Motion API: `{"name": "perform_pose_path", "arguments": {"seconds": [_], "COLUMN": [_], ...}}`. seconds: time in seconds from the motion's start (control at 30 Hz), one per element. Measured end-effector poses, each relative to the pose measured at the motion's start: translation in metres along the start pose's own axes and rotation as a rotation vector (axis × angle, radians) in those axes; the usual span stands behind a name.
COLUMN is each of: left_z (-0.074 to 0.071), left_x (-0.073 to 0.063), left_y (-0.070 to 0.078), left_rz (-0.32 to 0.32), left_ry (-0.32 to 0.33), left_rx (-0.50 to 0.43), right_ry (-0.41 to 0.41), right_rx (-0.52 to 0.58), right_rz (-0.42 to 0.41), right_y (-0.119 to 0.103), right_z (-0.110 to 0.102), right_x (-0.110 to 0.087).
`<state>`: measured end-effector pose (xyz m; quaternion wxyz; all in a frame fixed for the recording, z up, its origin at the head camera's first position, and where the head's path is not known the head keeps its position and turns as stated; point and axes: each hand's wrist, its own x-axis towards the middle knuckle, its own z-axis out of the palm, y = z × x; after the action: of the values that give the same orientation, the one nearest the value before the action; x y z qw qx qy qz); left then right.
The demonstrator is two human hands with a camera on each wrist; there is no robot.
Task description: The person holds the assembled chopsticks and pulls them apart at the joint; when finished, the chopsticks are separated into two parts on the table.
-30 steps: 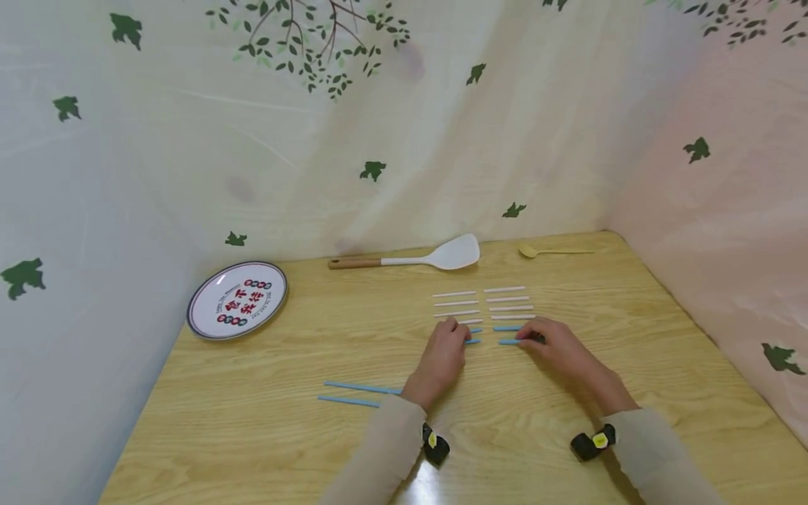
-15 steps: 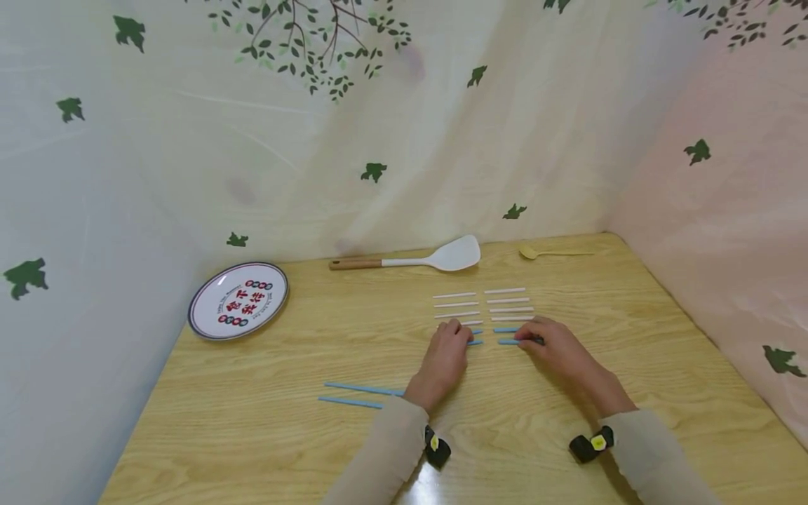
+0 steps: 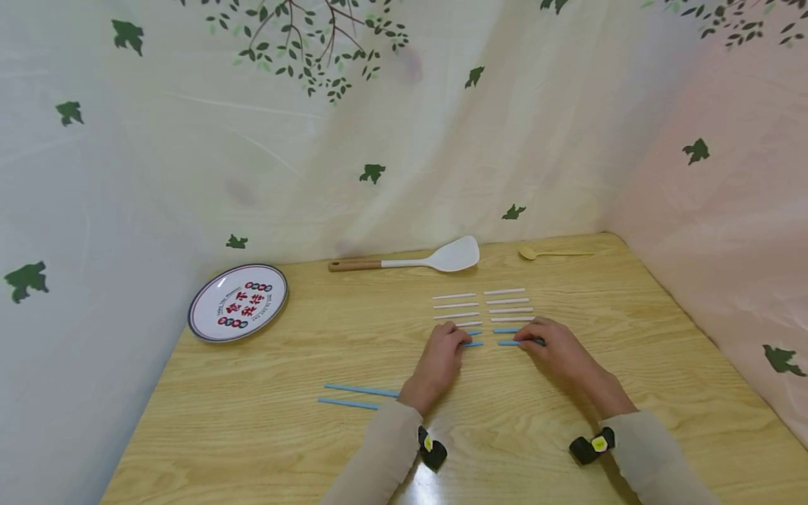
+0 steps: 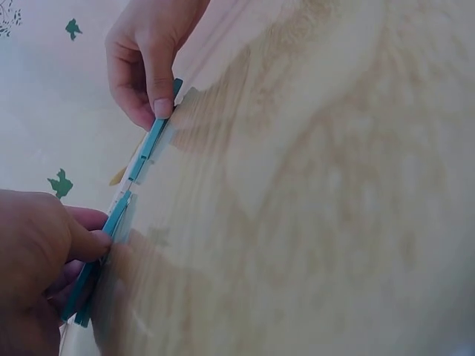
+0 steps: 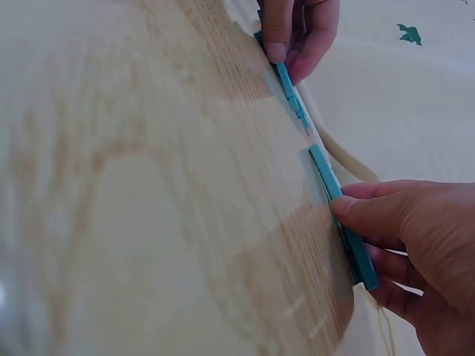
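In the head view my left hand [image 3: 438, 361] pinches a short blue chopstick piece [image 3: 475, 344] with a tapered tip pointing right. Opposite it, my right hand [image 3: 562, 351] pinches another short blue chopstick piece [image 3: 508, 343] between thumb and fingers. The facing ends lie in line with a small gap between them, low over the tabletop. Just beyond lie a second left blue piece [image 3: 475, 332] and a second right blue piece [image 3: 503, 330], each partly covered by a hand. The left wrist view shows the left thumb [image 4: 93, 245] pressed on its piece.
Beyond the hands, short white sticks lie in a left column [image 3: 456, 306] and a right column [image 3: 508, 301]. Two long blue chopsticks [image 3: 356, 388] lie left, partly behind the left sleeve. A spatula [image 3: 404, 262], a yellow spoon [image 3: 529, 253] and a plate [image 3: 211, 301] stand along the back.
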<state>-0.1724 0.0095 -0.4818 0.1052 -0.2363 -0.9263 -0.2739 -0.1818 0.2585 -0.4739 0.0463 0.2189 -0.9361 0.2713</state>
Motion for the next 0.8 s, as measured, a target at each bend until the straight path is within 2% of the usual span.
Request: {"name": "perform_pose_path", "arguments": {"seconds": [0.33, 0.47, 0.6, 0.8], "left_z": [-0.002, -0.009, -0.032, -0.086], "left_x": [0.001, 0.001, 0.001, -0.007], "left_y": [0.003, 0.002, -0.003, -0.029], "left_rz": [-0.014, 0.011, 0.044, 0.043], "left_ry": [-0.003, -0.003, 0.004, -0.005], "left_rx": [0.028, 0.045, 0.039, 0.035], "right_ry": [-0.003, -0.007, 0.021, 0.078], "right_rx": [0.002, 0.0, -0.018, -0.044], "right_rz": [0.007, 0.014, -0.008, -0.061], "right_y": [-0.002, -0.005, -0.01, -0.021], "right_z": [-0.002, -0.004, -0.008, -0.014], "right_x": [0.001, 0.001, 0.002, 0.006]}}
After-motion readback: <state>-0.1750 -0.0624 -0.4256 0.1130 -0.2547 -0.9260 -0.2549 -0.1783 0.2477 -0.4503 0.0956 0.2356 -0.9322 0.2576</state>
